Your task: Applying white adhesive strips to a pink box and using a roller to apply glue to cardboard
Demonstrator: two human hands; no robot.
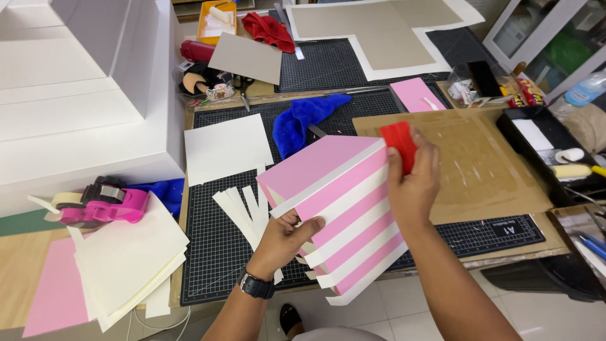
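Note:
A pink box with white stripes (341,208) is tilted over the black cutting mat (214,252). My left hand (284,240), with a dark wristwatch on the wrist, grips the box at its lower left edge. My right hand (413,180) presses a red pad (399,144) against the box's upper right corner. Several loose white paper strips (243,208) lie on the mat just left of the box.
A pink tape dispenser (101,205) sits on stacked cream sheets (126,259) at left. A blue cloth (303,120), white sheet (227,148) and brown board (480,164) lie behind. A big white box (82,95) fills the upper left; a tray with rollers (562,158) stands right.

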